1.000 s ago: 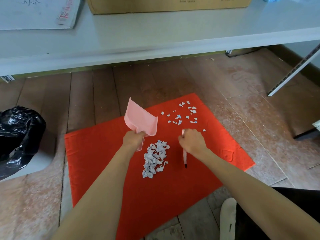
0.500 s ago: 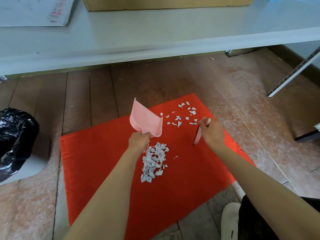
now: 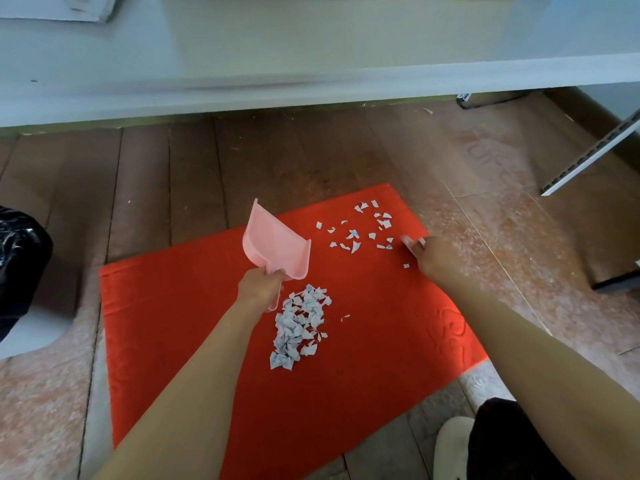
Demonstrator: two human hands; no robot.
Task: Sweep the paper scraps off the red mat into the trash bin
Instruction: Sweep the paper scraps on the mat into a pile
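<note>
The red mat (image 3: 194,323) is lying on the wooden floor (image 3: 194,174), just near of a long white shelf (image 3: 311,64) that is spanning the far side. The left hand (image 3: 259,284) is curling tightly round the handle of a pink dustpan (image 3: 273,245), holding it tilted up off the mat with its mouth pointing far and left. The right hand (image 3: 438,259) is gripping a pink brush (image 3: 412,244) at the mat's far right edge; its bristle end is hidden.

A heaped pile of paper scraps (image 3: 299,327) is sitting mid-mat, just near of the dustpan, with one stray scrap (image 3: 345,317) to its right. Scattered scraps (image 3: 363,226) are lying on the far right corner, just left of the brush. The trash bin (image 3: 20,265), lined with a black bag, is standing on the floor well to the left, apart from the mat. The left forearm and the dustpan are lying between the pile and the bin.

A metal rail (image 3: 588,157) is slanting across the far right, and a pale shoe (image 3: 450,445) is showing near right.
</note>
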